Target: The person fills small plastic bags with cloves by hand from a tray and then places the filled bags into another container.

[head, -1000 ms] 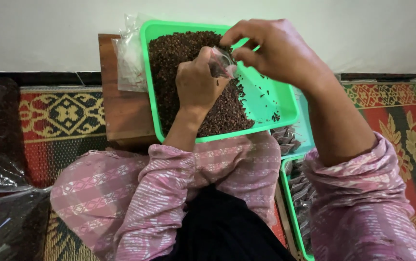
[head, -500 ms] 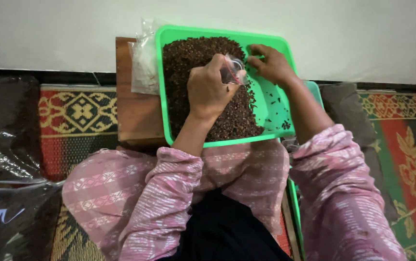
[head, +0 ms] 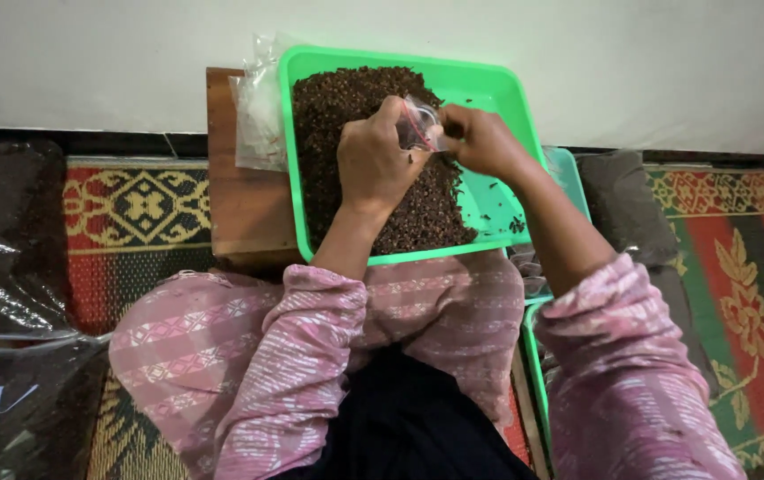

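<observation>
A woven floor mat patterned in red, yellow and green (head: 138, 209) spreads along the foot of a plain white wall (head: 648, 62), and large dark clear-plastic sacks (head: 9, 293) lie on it at the left edge. The person sits on the floor in a pink patterned long-sleeved top (head: 329, 338), looking down over their lap. Ahead of the knees stands a low brown wooden desk (head: 240, 196), and on it rests a bright green rectangular plastic tray (head: 489, 84), its near edge reaching over the lap. A heap of small dark brown dried spice pieces (head: 355, 107), too small to tell apart, fills the left part of the tray, while a few loose bits lie scattered on the bare green floor at the right. A bundle of clear plastic bags (head: 258, 116) lies on the desk just beside the tray's left wall. A second green tray (head: 533, 356) shows partly by the right knee.

Both hands are close together above the heap. The left hand (head: 375, 164) is clamped on a small clear plastic pouch with a red strip (head: 417, 124), held just over the spice. The right hand (head: 481, 140) pinches the same pouch at its right edge, fingers closed on it.
</observation>
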